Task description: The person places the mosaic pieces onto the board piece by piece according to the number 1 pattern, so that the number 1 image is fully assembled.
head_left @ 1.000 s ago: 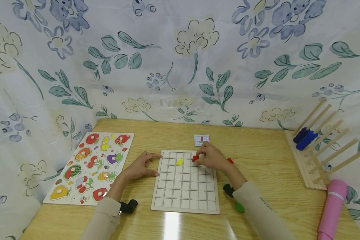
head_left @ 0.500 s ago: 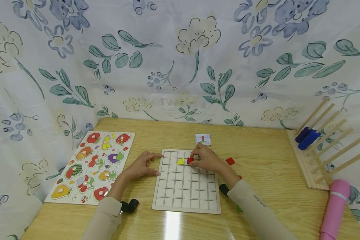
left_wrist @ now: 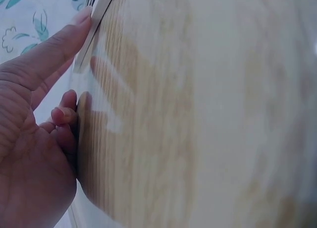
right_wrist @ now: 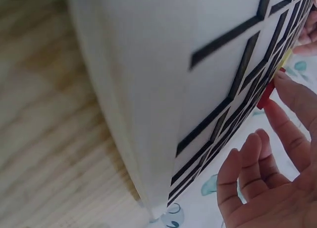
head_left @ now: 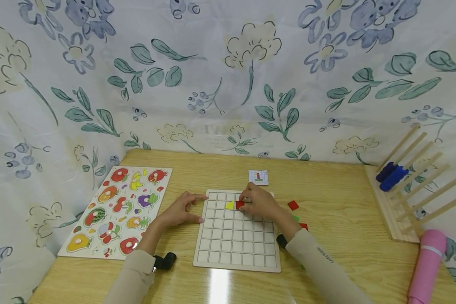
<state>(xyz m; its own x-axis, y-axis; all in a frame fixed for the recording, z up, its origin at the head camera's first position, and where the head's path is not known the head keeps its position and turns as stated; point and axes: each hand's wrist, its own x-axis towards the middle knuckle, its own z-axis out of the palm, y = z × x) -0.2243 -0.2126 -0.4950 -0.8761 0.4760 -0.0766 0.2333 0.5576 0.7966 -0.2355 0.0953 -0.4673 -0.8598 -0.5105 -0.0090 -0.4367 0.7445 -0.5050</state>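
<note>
I had the left hand [head_left: 179,210] against the left edge of a pale wooden gridded board [head_left: 232,247], thumb and forefinger spread. Over its far half, my right hand [head_left: 262,204] pinched a red square tile [head_left: 240,205], just right of a yellow cut-cornered tile [head_left: 229,205]. Beyond lay a white grid-printed card [head_left: 258,177].

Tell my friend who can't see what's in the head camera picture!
A person's right hand pinches a red piece beside a yellow piece on a pale grid board. The left hand touches the board's left edge. A fruit puzzle lies to the left.
</note>
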